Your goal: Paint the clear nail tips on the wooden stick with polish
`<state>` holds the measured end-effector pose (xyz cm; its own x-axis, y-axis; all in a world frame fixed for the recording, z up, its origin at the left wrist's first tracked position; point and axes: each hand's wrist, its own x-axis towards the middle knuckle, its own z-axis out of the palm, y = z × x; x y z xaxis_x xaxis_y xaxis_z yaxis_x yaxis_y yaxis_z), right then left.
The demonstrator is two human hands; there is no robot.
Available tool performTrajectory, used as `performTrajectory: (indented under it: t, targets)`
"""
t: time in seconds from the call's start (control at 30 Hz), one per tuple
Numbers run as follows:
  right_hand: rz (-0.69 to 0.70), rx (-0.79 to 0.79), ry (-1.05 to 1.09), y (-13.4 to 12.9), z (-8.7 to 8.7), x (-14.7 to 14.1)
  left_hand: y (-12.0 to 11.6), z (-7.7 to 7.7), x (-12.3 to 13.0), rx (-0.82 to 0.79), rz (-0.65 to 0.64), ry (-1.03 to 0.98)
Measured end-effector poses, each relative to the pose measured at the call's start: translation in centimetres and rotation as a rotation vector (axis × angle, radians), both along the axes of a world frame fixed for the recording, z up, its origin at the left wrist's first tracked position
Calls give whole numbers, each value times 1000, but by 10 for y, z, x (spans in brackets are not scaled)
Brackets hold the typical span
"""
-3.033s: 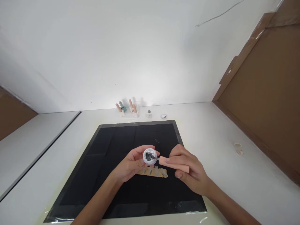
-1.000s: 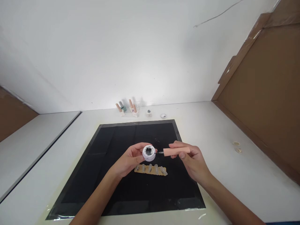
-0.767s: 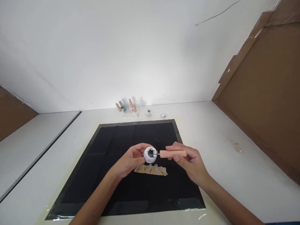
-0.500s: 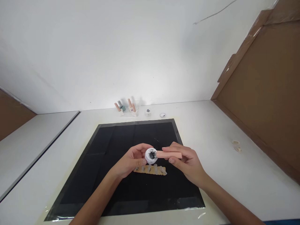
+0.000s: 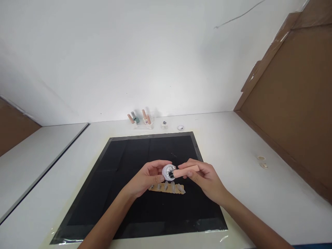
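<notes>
My left hand [image 5: 149, 175] is closed around a small white jar [image 5: 166, 174], its open mouth tilted toward me and showing silvery contents. Between the fingers and thumb of my right hand [image 5: 199, 174] is a long peach nail polish cap [image 5: 185, 171]. The cap's brush end points into the jar's mouth; the bristles themselves are hard to make out. Just below the jar, a yellowish strip [image 5: 169, 187] lies on the black mat [image 5: 135, 207], with several clear nail tips in a row on it.
Nail polish bottles with peach caps [image 5: 144, 114] and one grey-green bottle [image 5: 135, 118] stand at the wall. Beside them are a small open bottle [image 5: 164, 125] and a round white lid [image 5: 180, 127]. Two small pale discs [image 5: 262, 162] lie at right, near a brown cardboard panel [image 5: 290, 114].
The jar has shifted slightly right and turned, showing more of its silvery inside. In my right hand the peach cap has tilted, its outer end higher and its brush end lower.
</notes>
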<state>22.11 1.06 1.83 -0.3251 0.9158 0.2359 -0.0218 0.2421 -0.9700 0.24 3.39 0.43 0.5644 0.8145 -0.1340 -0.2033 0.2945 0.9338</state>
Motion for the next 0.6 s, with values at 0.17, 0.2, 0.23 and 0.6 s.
performTrajectory:
  t: [0.17,0.2,0.23,0.6]
  targets:
    - [-62,-104,160,1,-2,-1,-1,0,-1,21,46,25]
    - [-86,-110,185,2,-3,-1,-1,-1,-2,26,57,23]
    - [-109,-114,210,2,-3,0,-1,-1,-2,30,67,17]
    - [-159,-355,421,8,0,2,13,-2,-18,88,214,106]
